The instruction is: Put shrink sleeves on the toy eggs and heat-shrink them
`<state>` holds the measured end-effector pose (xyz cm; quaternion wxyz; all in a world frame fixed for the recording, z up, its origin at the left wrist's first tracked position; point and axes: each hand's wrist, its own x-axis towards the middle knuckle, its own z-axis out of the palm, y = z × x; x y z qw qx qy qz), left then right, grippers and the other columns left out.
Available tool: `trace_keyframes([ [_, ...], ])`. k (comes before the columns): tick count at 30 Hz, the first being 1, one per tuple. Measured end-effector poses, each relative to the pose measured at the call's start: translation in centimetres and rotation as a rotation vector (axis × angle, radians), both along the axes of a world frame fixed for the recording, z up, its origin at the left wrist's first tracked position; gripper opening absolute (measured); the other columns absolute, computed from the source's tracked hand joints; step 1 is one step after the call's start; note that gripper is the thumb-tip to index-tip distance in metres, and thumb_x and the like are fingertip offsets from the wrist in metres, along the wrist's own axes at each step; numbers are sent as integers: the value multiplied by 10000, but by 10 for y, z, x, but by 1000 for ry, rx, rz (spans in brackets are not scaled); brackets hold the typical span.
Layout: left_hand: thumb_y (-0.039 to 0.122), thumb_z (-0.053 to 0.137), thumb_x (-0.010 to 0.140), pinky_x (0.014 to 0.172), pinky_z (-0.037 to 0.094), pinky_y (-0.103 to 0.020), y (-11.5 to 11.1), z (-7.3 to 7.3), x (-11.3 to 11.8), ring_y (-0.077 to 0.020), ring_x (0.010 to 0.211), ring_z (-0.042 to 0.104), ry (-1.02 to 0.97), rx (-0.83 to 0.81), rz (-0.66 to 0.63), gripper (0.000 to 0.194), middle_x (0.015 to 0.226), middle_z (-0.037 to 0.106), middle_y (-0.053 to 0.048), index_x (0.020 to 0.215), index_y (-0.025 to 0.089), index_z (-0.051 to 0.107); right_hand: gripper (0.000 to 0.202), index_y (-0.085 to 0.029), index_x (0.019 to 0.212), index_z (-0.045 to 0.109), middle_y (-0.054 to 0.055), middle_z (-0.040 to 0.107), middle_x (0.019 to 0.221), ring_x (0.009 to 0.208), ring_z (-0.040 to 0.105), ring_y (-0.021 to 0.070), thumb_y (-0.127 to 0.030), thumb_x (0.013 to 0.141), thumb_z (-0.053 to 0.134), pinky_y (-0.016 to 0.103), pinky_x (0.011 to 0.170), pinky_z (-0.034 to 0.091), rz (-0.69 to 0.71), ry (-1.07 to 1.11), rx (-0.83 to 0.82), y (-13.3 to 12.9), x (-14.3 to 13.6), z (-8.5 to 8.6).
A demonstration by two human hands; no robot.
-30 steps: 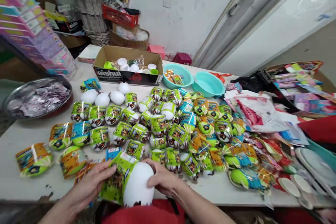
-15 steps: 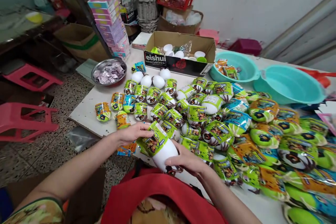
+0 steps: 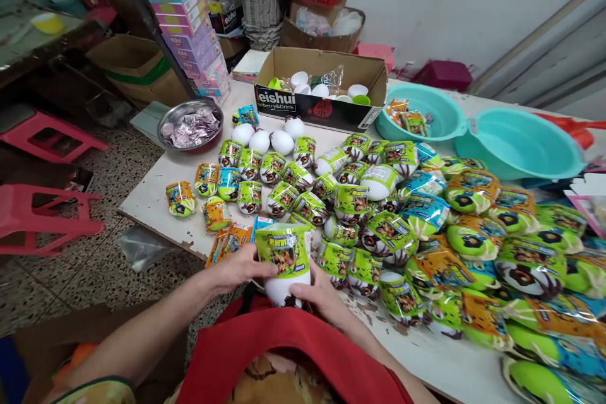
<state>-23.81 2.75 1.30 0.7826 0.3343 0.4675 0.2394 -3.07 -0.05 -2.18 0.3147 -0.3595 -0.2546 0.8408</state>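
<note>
Close to my body, both hands hold a white plastic egg (image 3: 280,290) with a green printed sleeve (image 3: 284,254) around its upper part. My left hand (image 3: 239,268) grips the left side, thumb across the sleeve's front. On the right side, my right hand (image 3: 318,293) has its thumb on the white lower part; its other fingers are hidden behind. Dark brown marks show at the egg's bottom. Just beyond my left hand lie flat orange sleeves (image 3: 231,240). Many green-sleeved eggs (image 3: 351,203) cover the table beyond.
A metal bowl (image 3: 163,132) of small packets stands at the far left. Behind the eggs is a cardboard box (image 3: 279,101) with white and green half shells. Two turquoise basins (image 3: 521,154) sit at the back right. Wrapped green eggs (image 3: 473,243) are piled at right.
The egg has turned from tilted to nearly upright, sleeve end up, and moved slightly lower. My left hand has moved down along the sleeve. The view has shifted a little.
</note>
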Motion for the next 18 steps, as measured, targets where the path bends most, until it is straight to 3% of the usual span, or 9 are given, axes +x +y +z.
trace_keyframes([
  [3, 375, 817, 620, 921, 455, -388, -7, -2, 11, -273, 1003, 626, -79, -35, -27, 593, 1036, 716, -91, 1140, 157, 635, 800, -203, 1231, 510, 101, 628, 1185, 1069, 587, 288, -520, 563, 814, 421, 937, 442, 20, -30, 60, 0, 8, 2],
  [6, 355, 810, 631, 909, 459, -379, -7, 0, 18, -264, 995, 626, -101, -16, -64, 585, 1029, 719, -71, 1159, 180, 628, 738, -188, 1219, 542, 93, 645, 1155, 1076, 587, 300, -502, 602, 796, 443, 965, 426, 37, -82, 110, 2, 15, 2],
  [13, 337, 795, 637, 935, 439, -378, -23, -7, 13, -279, 1042, 615, -127, -84, -44, 589, 1095, 708, -52, 1184, 208, 617, 701, -174, 1119, 615, 89, 677, 1100, 1061, 586, 327, -515, 540, 818, 468, 972, 417, 102, -316, 114, -11, 16, -20],
  [18, 279, 767, 655, 947, 440, -385, -16, -6, 12, -278, 1069, 610, -61, -121, -70, 625, 1153, 694, -50, 1245, 225, 567, 798, -199, 1236, 527, 86, 622, 1221, 1128, 566, 294, -454, 548, 843, 434, 1007, 402, 32, -176, 78, -1, 14, -7],
])
